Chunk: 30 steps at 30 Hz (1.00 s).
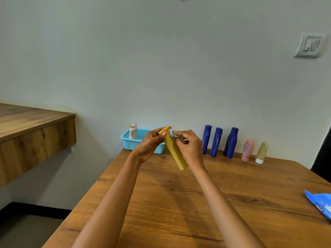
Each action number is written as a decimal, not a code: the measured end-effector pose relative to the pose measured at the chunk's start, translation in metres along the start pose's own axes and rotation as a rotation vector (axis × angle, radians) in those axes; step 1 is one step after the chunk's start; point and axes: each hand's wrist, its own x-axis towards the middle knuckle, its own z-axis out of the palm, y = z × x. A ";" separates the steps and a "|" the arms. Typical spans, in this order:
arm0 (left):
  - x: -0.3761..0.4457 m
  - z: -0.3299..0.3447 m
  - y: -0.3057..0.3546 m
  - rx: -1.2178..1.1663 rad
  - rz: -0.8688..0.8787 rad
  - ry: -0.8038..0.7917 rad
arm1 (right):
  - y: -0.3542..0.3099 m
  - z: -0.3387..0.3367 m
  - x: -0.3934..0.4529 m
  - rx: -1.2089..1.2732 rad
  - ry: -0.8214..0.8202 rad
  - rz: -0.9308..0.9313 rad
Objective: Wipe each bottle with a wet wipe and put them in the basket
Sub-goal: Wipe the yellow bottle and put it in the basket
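Observation:
My left hand (150, 144) grips the upper end of a yellow bottle (176, 154), held tilted above the table. My right hand (189, 145) pinches a crumpled grey-white wet wipe (172, 134) against the bottle near its top. A light blue basket (130, 142) stands at the back of the table against the wall, partly hidden by my left hand, with a white bottle (133, 131) upright inside it. Three dark blue bottles (216, 142) stand in a row by the wall to the right, followed by a pink bottle (247, 150) and a pale yellow-green bottle (261, 152).
A blue wet wipe pack (320, 203) lies at the table's right edge. The wooden table (179, 203) stretches toward me beneath my forearms. A wooden counter (32, 126) juts out at the left, higher than the table. A wall switch (309, 44) is at upper right.

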 end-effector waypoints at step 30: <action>0.004 -0.011 0.011 0.063 0.045 0.012 | -0.007 0.007 0.009 0.087 -0.078 -0.128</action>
